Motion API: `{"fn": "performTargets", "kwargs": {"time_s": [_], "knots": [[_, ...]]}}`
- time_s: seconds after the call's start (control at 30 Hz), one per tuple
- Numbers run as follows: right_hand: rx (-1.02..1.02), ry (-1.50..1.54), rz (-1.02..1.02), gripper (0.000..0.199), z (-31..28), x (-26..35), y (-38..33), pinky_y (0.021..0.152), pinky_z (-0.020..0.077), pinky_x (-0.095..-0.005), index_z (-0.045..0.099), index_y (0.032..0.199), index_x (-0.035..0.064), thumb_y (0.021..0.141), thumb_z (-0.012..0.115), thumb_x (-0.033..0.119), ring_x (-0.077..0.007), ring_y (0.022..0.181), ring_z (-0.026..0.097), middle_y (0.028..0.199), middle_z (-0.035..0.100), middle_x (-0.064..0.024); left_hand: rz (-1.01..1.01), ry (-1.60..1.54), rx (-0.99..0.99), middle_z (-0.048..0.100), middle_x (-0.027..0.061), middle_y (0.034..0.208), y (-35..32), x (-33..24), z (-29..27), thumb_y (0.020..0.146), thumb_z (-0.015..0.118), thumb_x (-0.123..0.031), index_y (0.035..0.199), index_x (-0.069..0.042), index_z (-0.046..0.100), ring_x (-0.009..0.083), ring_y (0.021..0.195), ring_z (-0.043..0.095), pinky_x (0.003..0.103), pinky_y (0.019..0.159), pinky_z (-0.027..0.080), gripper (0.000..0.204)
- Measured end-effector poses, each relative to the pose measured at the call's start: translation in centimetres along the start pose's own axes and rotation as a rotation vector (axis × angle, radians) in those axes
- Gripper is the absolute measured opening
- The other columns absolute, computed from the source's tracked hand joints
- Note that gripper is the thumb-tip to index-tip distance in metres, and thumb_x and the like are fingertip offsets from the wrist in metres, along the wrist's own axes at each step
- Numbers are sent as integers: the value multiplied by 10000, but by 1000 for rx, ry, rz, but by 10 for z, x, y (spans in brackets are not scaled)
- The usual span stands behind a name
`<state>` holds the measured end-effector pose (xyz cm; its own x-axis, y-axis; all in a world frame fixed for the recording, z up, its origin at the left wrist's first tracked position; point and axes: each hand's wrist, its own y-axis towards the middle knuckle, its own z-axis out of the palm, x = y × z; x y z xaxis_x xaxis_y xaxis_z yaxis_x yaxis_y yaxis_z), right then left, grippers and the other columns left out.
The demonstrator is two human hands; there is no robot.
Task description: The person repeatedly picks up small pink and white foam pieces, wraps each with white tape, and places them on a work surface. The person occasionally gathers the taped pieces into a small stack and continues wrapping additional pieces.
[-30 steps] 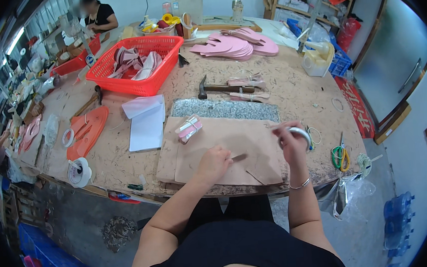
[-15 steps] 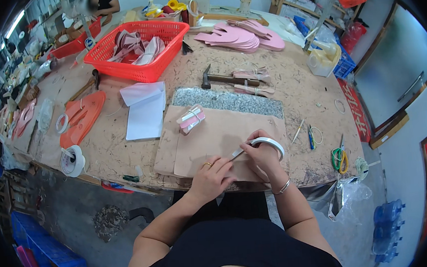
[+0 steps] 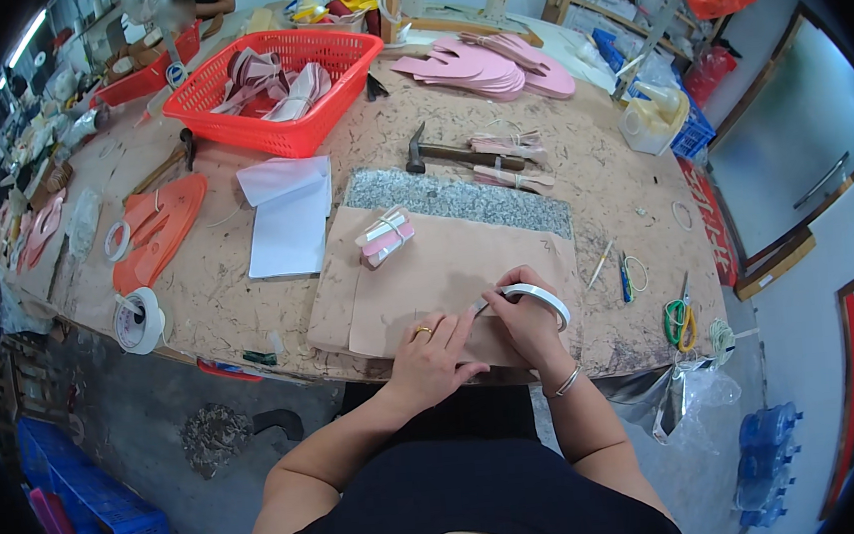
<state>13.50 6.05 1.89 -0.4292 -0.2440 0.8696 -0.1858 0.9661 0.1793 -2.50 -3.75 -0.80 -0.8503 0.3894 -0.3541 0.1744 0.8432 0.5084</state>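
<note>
My right hand (image 3: 526, 327) is closed around a roll of white tape (image 3: 553, 300), held over the near right part of a tan sheet (image 3: 399, 294). A short greyish piece (image 3: 479, 307), perhaps the tape's loose end, sticks out from its fingertips toward the left hand; its kind is unclear. My left hand (image 3: 429, 363) lies with fingers stretched out on the near edge of the sheet, thumb apart, close to the right hand. What may lie under its fingertips is hidden. On the sheet's far left part rests a tied bundle of pink and white strips (image 3: 385, 237).
Beyond the sheet lie a speckled grey slab (image 3: 462, 202) and a hammer (image 3: 458, 154). White paper (image 3: 289, 228) and another tape roll (image 3: 139, 322) are leftward; scissors (image 3: 682, 319) and a blue-handled tool (image 3: 625, 277) rightward. A red basket (image 3: 281, 136) stands at the back.
My left thumb has spread away from the fingers, and the hand has shifted slightly. My right hand stays on the tape roll, moved barely at all. The view has tilted a little.
</note>
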Motion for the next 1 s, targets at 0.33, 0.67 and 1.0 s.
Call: {"fn": "performTargets", "kwargs": {"time_s": [0.33,0.67,1.0], "knots": [[-71,303,106,168,-1,-4,2,615,485,-251,616,850,30,799,771,67,-108,656,596,753,651,-53,15,-65,-23,627,22,1063,4,11,5,813,712,-191,1082,-101,622,227,1022,581,360,850,432,298],[-42,-67,-315,181,5,-9,1,569,477,-243,606,843,26,786,778,28,-104,614,577,736,629,-59,11,-23,-70,624,26,1053,4,8,9,806,710,-164,1129,-89,637,213,1017,585,354,832,430,340],[-40,-74,-339,183,5,-10,3,552,466,-239,611,847,33,782,782,31,-96,598,566,729,626,-49,-8,47,-10,595,31,1040,9,3,7,819,682,-157,1210,-62,625,214,1003,564,360,843,425,406]]}}
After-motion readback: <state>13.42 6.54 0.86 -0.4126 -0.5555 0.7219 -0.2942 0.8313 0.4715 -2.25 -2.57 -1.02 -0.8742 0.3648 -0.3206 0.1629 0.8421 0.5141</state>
